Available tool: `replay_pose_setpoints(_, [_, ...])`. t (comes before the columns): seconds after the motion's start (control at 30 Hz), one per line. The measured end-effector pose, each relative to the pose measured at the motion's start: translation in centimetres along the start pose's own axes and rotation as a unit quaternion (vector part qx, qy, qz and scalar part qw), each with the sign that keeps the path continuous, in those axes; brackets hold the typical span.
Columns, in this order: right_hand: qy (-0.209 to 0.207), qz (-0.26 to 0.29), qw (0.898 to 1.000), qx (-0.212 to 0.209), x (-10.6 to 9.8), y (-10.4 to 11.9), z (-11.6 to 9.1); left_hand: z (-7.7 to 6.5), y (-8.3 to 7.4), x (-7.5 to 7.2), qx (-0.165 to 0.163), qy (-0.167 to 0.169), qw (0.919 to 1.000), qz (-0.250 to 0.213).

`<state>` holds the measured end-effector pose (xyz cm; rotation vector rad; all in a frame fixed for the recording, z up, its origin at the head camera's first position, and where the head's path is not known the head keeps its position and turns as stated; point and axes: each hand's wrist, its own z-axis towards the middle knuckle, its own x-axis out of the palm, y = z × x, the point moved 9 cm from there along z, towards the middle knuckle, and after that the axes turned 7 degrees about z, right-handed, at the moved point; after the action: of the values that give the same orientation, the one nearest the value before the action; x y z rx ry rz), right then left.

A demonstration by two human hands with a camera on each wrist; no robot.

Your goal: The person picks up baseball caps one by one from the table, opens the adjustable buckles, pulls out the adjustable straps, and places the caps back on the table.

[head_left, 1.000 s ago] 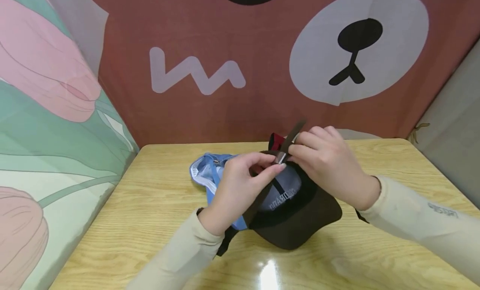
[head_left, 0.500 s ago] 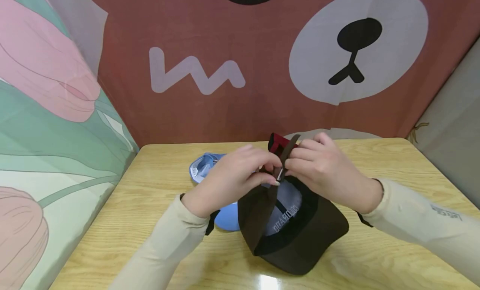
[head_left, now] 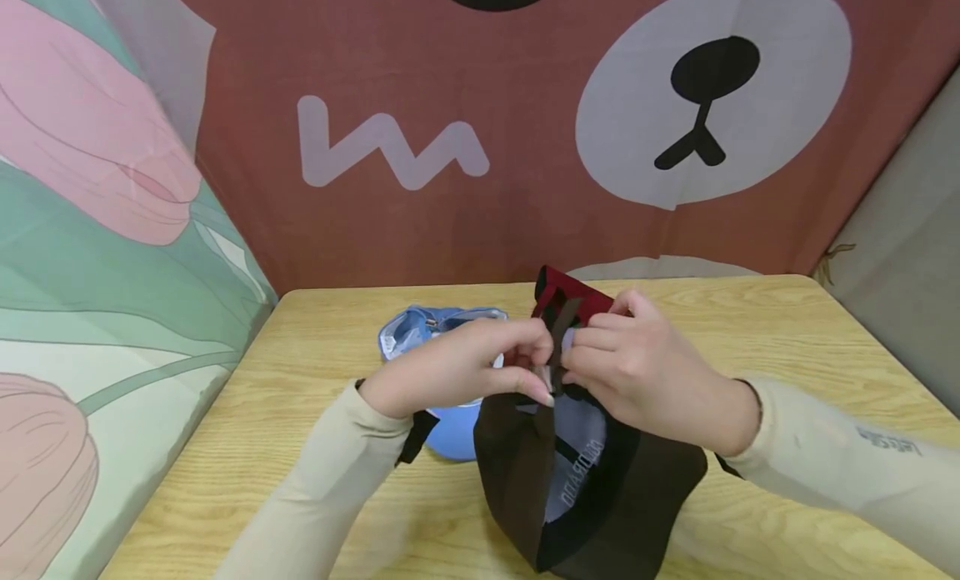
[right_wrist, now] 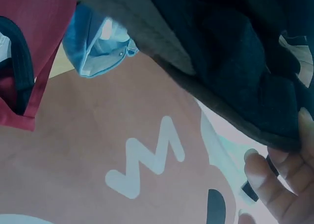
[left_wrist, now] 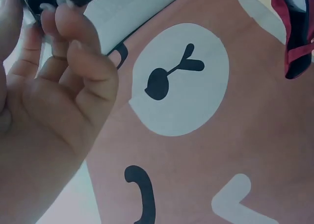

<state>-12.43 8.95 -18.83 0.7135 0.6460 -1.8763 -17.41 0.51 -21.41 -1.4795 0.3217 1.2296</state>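
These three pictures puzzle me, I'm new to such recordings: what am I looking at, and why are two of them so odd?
No machine here: a person works with bare hands. The wide picture comes from a camera on the head, looking down at a wooden table. The two odd ones come from cameras strapped to the wrists, so they show fingers up close and the bear-face cloth behind. The left hand and right hand both pinch the back strap of a dark brown cap, which sits upside down on the table. Behind it lie a blue cap and a red cap. The left wrist picture shows that hand's fingertips curled on dark fabric.
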Motion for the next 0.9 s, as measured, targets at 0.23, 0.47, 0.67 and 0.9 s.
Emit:
replay_pose_setpoints(0.23, [-0.026,0.036,0.995,0.086,-0.8,-2.9,-0.4,-0.8,-0.5,-2.5,-0.024,-0.214,0.9645,0.153])
replay_pose_setpoints(0.47, [-0.034,0.047,0.992,0.113,-1.8,-4.4,0.4,-1.3,-1.0,-2.9,-0.041,-0.316,0.9238,0.212])
replay_pose_setpoints(0.67, [0.005,-0.033,0.996,0.079,-1.3,-4.1,1.1,-1.3,-0.4,-3.5,-0.047,-0.374,0.8995,0.222])
replay_pose_setpoints(0.9, [0.013,-0.077,0.996,0.046,-0.7,-3.8,1.3,-1.9,-0.7,-4.0,-0.003,-0.443,0.8685,0.223])
